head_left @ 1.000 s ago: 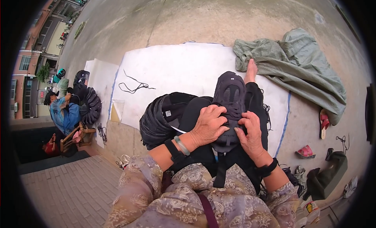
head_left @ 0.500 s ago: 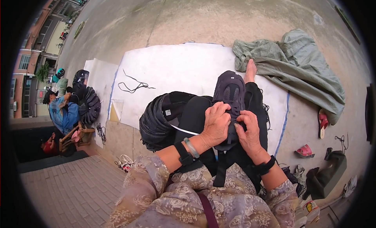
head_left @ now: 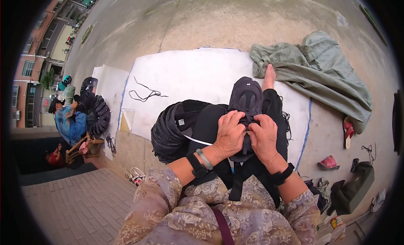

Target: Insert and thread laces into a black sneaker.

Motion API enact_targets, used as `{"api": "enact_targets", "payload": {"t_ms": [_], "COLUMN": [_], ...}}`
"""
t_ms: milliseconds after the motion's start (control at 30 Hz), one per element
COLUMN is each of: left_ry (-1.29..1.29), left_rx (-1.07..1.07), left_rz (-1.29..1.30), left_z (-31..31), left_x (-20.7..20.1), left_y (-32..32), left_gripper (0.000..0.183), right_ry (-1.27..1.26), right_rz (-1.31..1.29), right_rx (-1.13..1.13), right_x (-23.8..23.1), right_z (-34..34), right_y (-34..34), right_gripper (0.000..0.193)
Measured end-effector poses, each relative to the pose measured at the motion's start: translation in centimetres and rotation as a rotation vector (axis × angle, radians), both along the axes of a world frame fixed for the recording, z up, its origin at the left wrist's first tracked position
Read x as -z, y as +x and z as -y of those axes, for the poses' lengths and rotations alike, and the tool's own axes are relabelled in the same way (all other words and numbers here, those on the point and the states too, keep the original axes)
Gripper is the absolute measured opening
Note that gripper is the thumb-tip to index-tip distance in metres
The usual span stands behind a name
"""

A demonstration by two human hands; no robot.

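Observation:
A dark purple-black shoe upper (head_left: 244, 93) lies across my lap, toe pointing away from me, with mesh at the front. Over its lacing area my left hand (head_left: 229, 135) is closed, thumb and index finger pinched at the left edge. My right hand (head_left: 263, 137) is closed too, its fingertips close to the left ones. Both seem to pinch the black shoelace, though the fingers mostly cover it. A black strap (head_left: 237, 184) hangs from the heel end toward me. Beside my left thigh sits a stacked bundle of black shoe uppers (head_left: 168, 131) with a white band (head_left: 198, 140).
A white sheet (head_left: 176, 72) with a loose black lace (head_left: 145, 94) spreads ahead. Grey-green cloth (head_left: 320, 72) lies at the far right, near red slippers (head_left: 328, 162). At left, a person in blue (head_left: 69, 120) sits by another bundle of black uppers (head_left: 99, 114).
My right hand has come in toward the left hand and up the upper, its fingers closing at the lacing area. The left hand has hardly moved.

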State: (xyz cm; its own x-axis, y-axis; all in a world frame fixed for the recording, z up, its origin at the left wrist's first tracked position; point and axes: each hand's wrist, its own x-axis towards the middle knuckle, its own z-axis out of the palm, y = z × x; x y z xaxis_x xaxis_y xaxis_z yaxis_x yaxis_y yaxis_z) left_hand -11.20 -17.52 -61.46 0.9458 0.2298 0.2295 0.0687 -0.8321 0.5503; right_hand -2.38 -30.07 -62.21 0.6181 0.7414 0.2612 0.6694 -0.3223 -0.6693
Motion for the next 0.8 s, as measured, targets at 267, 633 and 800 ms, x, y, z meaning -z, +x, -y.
{"api": "enact_targets", "payload": {"t_ms": [267,633,800], "left_ry": [-0.049,0.293,0.408], "left_rx": [-0.037,0.250,0.330], "left_rz": [0.007,0.000,-0.034], "left_z": [-1.1,-2.3,-2.7], "left_x": [-1.1,-1.3,-1.8], "left_y": [0.8,2.9,3.1], "left_gripper": [0.033,0.023,0.013], "right_ry": [-0.195,-0.359,-0.148], "right_rz": [0.184,-0.064,-0.014], "right_rx": [-0.079,0.131,-0.063], "right_x": [-2.0,3.0,0.0], "right_z": [2.2,14.0,6.3], "right_y": [0.9,4.9,3.0], "right_gripper": [0.011,0.022,0.035]}}
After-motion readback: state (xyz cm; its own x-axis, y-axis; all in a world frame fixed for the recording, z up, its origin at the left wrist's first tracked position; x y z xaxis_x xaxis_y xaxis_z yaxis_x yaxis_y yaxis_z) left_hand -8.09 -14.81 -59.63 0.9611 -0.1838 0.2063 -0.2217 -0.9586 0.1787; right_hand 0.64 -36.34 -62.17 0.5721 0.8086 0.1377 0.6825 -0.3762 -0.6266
